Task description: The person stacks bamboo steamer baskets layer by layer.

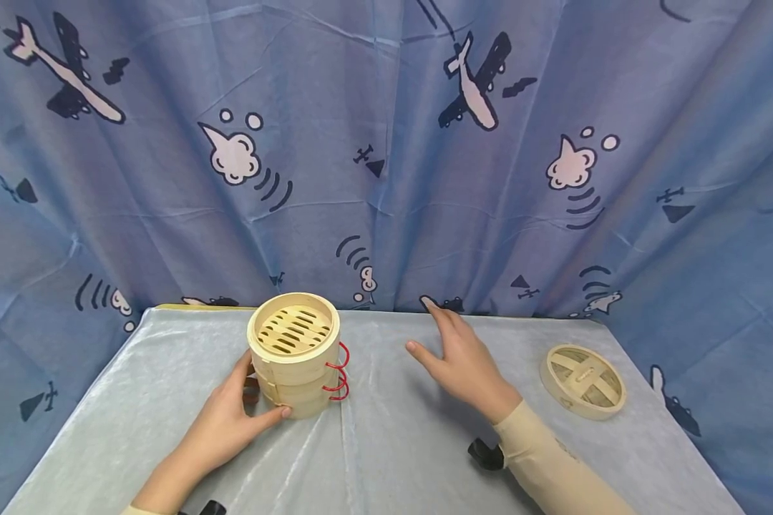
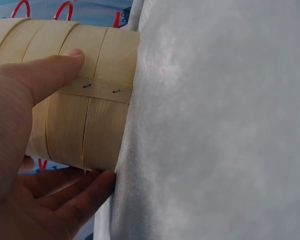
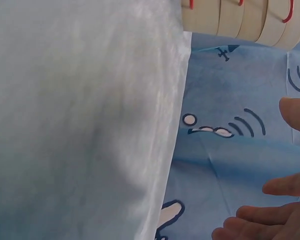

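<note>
A stack of bamboo steamer baskets (image 1: 296, 368) stands on the left half of the table, its slatted top tier facing up and red loops on its right side. My left hand (image 1: 228, 422) grips the stack low down from the left. In the left wrist view its thumb (image 2: 72, 59) lies on the near wall, with the other fingers around the far side. To the right of the stack, my right hand (image 1: 467, 365) is held over the table, fingers spread and nothing in them. The right wrist view shows those fingers (image 3: 265, 215) apart from the steamer baskets (image 3: 245, 17).
A round bamboo steamer lid (image 1: 582, 381) with a crossed band on top lies at the table's right side. A pale grey cloth (image 1: 386, 458) covers the table. Behind it hangs a blue curtain (image 1: 335, 107) printed with airplanes, close against the back edge.
</note>
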